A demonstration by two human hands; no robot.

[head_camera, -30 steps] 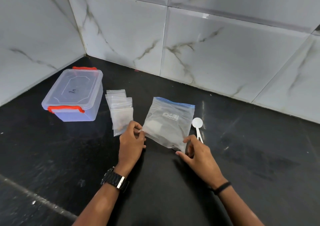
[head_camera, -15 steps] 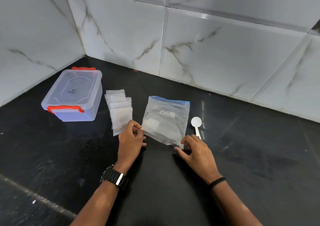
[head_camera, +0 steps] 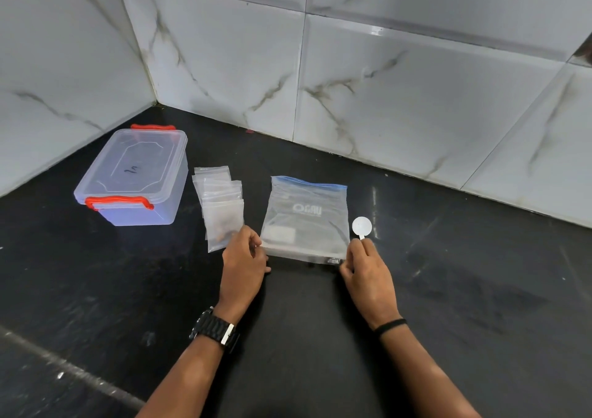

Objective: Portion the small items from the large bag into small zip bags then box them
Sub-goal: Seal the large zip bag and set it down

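A large clear zip bag [head_camera: 307, 219] with a blue seal and white print lies flat on the black counter, some small items showing near its bottom edge. My left hand [head_camera: 245, 257] pinches its lower left corner. My right hand [head_camera: 368, 270] pinches its lower right corner. A stack of small zip bags [head_camera: 221, 203] lies just left of the large bag. Further left stands a clear plastic box [head_camera: 134, 177] with red clasps, lid closed. A small white scoop [head_camera: 362, 227] rests beside the large bag, right above my right hand.
The black counter [head_camera: 480, 289] sits in a corner of marble-tiled walls [head_camera: 416, 81] at the back and left. A watch is on my left wrist, a black band on my right.
The large bag has been turned and straightened so it lies square on the counter. My right hand moved right to its lower right corner, beside the scoop.
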